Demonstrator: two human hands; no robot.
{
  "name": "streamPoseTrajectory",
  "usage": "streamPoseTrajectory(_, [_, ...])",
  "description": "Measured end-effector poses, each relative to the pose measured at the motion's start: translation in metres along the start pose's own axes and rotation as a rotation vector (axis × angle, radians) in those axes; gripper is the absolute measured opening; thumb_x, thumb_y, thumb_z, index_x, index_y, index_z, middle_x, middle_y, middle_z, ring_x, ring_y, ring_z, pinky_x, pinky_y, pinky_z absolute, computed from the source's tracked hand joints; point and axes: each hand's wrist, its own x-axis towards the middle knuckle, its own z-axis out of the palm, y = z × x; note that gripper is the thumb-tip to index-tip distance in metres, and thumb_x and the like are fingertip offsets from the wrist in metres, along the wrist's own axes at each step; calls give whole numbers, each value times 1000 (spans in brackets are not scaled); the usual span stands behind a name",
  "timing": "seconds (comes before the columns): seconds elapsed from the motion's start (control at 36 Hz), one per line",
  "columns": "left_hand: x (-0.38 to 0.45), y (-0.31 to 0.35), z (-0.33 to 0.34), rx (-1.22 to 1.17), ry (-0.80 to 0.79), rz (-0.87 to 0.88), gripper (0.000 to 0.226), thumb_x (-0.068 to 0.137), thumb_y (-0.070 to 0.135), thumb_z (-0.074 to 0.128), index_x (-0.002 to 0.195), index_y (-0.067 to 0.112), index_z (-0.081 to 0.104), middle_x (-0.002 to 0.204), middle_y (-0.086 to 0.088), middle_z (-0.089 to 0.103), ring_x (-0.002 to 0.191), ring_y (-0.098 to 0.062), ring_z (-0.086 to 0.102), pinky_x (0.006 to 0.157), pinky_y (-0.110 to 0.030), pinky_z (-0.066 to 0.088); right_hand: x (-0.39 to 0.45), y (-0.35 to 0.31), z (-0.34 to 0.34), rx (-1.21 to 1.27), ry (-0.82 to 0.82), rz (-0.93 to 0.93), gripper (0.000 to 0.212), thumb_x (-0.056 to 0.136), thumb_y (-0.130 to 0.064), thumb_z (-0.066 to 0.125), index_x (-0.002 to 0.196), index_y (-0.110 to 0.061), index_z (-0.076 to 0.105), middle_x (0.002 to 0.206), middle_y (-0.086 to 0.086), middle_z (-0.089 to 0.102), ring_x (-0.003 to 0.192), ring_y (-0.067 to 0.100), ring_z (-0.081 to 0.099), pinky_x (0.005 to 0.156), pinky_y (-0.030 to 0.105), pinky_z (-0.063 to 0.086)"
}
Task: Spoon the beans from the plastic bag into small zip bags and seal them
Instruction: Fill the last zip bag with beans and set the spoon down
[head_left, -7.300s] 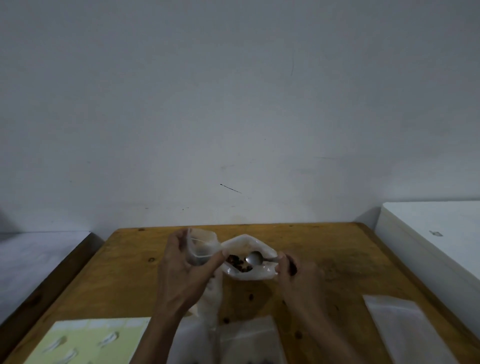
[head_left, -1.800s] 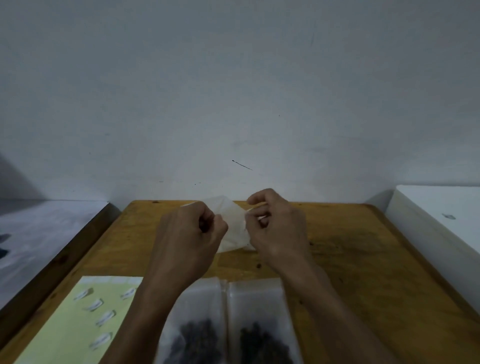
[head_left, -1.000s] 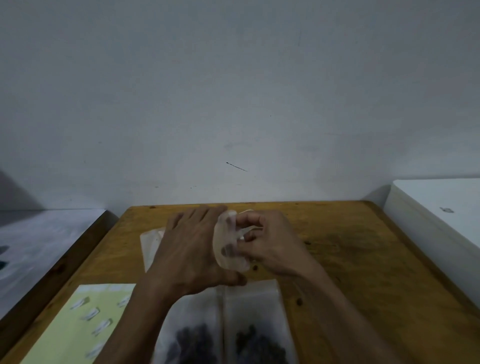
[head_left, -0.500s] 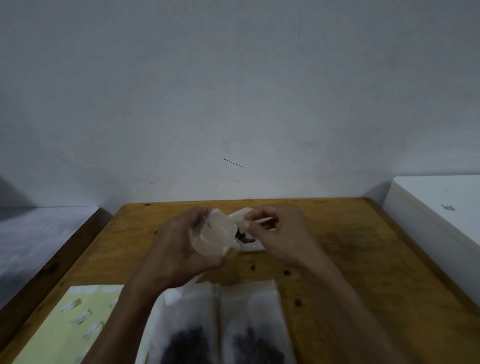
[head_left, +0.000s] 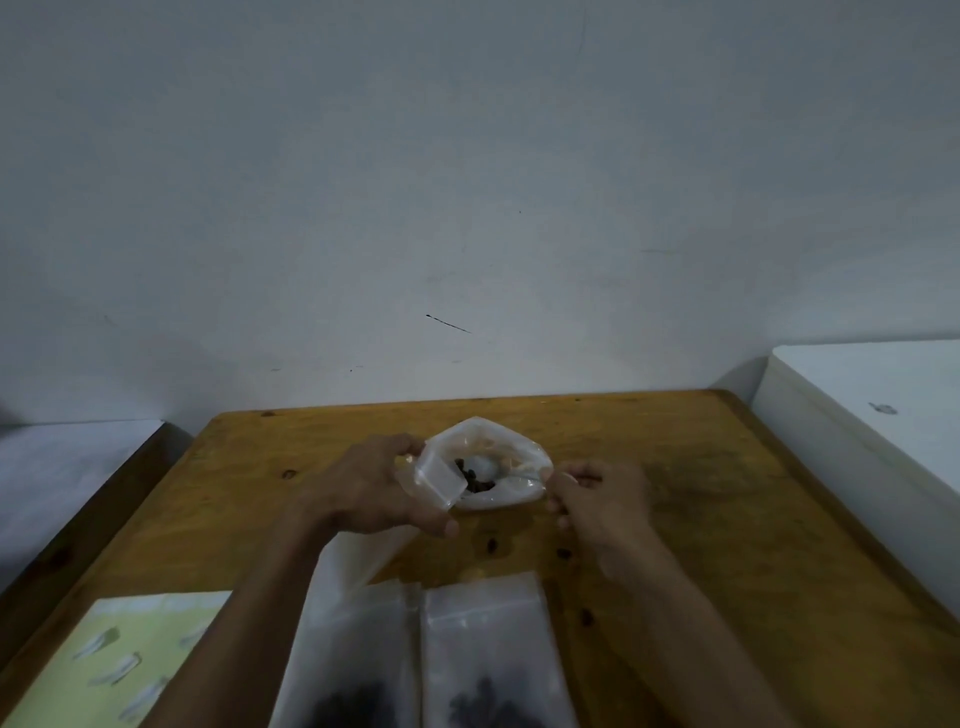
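Observation:
The plastic bag (head_left: 493, 441) lies open on the wooden table (head_left: 727, 519), with dark beans (head_left: 475, 480) inside. My left hand (head_left: 374, 488) grips a small empty zip bag (head_left: 435, 480) at the plastic bag's left rim, mouth turned toward the beans. My right hand (head_left: 597, 493) pinches the thin handle of a spoon (head_left: 483, 464) at the bag's right rim. The spoon's bowl rests inside the bag among the beans.
Two small zip bags with beans, one (head_left: 358, 670) beside the other (head_left: 488, 654), lie flat at the table's front. An empty clear bag (head_left: 358, 558) lies under my left forearm. A yellow-green sheet (head_left: 104, 665) sits at front left, a white box (head_left: 872, 415) on the right.
My hands have drawn apart. The right hand moved right and the spoon went into the plastic bag, which now lies wide open. The left hand has tipped the small zip bag toward it.

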Motion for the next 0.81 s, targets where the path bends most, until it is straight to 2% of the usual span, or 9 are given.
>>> streamPoseTrajectory(0.08, [3, -3, 4, -1, -19, -6, 108, 37, 68, 85, 133, 31, 51, 117, 7, 59, 102, -15, 59, 88, -41, 57, 0, -1, 13, 157, 14, -18, 10, 90, -15, 72, 100, -15, 73, 82, 6, 72, 67, 13, 65, 56, 21, 50])
streamPoseTrajectory(0.17, [4, -8, 9, -3, 2, -30, 105, 42, 65, 88, 134, 31, 50, 118, 5, 60, 101, -15, 59, 84, -37, 56, -1, 0, 26, 132, 28, -103, 13, 94, -21, 68, 105, -23, 73, 85, 2, 73, 71, 13, 68, 61, 26, 55])
streamPoseTrajectory(0.22, [2, -10, 11, -18, 19, -40, 108, 43, 64, 88, 137, 29, 49, 118, 3, 61, 101, -15, 59, 79, -32, 54, -3, 2, 30, -63, 91, -319, 18, 97, -26, 62, 110, -21, 74, 85, -4, 72, 76, 14, 69, 65, 30, 58])
streamPoseTrajectory(0.31, [0, -11, 14, -31, 35, -48, 115, 40, 67, 86, 140, 25, 48, 119, 3, 61, 101, -15, 60, 77, -29, 53, -7, 5, 27, -345, 201, -710, 20, 100, -22, 57, 110, -16, 73, 91, -5, 65, 79, 7, 58, 65, 9, 38])
streamPoseTrajectory(0.39, [-1, -12, 17, -40, 70, -40, 105, 45, 61, 90, 136, 24, 52, 116, 5, 61, 99, -13, 59, 75, -28, 53, -11, 9, 24, -495, 242, -918, 16, 100, -15, 57, 107, -12, 71, 91, 1, 64, 76, 1, 46, 61, 3, 32])
streamPoseTrajectory(0.53, [-2, -9, 21, -74, 89, -47, 108, 41, 62, 89, 135, 23, 54, 115, 4, 62, 98, -13, 59, 74, -28, 54, -16, 15, 29, -517, 216, -968, 23, 100, -19, 51, 107, -9, 70, 94, 3, 66, 78, 0, 49, 69, -4, 32])
streamPoseTrajectory(0.61, [-4, -9, 21, -73, 102, -47, 117, 38, 65, 86, 139, 20, 51, 118, 3, 61, 98, -14, 60, 74, -27, 54, -20, 12, 29, -496, 243, -1017, 26, 101, -21, 48, 108, -8, 70, 94, 4, 66, 76, 2, 53, 71, 2, 35])
streamPoseTrajectory(0.72, [-8, -4, 21, -67, 140, -35, 91, 52, 49, 93, 130, 20, 56, 105, 8, 61, 90, -8, 60, 68, -23, 53, -22, 14, 30, -562, 258, -1017, 33, 102, -24, 40, 103, -9, 69, 91, 3, 64, 71, 8, 56, 63, 8, 37])
streamPoseTrajectory(0.81, [-10, 0, 22, -58, 152, -38, 77, 54, 45, 94, 119, 24, 57, 97, 13, 59, 84, -3, 58, 62, -18, 48, -20, 19, 32, -606, 271, -1004, 36, 102, -23, 37, 102, -6, 69, 90, 6, 64, 67, 15, 60, 55, 20, 48])
